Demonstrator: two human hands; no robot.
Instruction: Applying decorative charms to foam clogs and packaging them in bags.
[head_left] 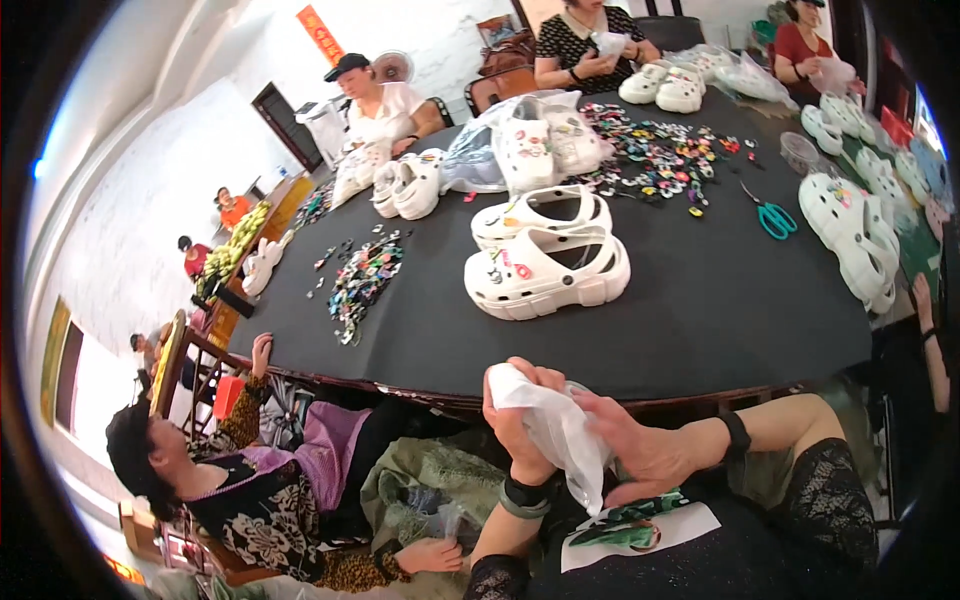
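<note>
A crumpled white plastic bag [560, 432] is bunched between my two hands, just off the near table edge. The fingers of my left hand [515, 430] are wrapped round its upper side. My right hand [650, 455] grips the bag's other side, fingers and thumb curled about it. Whether anything is inside the bag I cannot tell. Beyond my hands, a pair of white clogs [545, 290] with small colourful charms stands side by side on the dark tabletop [690, 340], toes to the left.
Loose charms [365, 285] lie heaped at the left, with a larger spread [665, 150] farther back. Teal-handled scissors [775, 220] rest at the right, beside more white clogs [850, 240]. Co-workers sit round the table; one person [270, 490] is close on my left.
</note>
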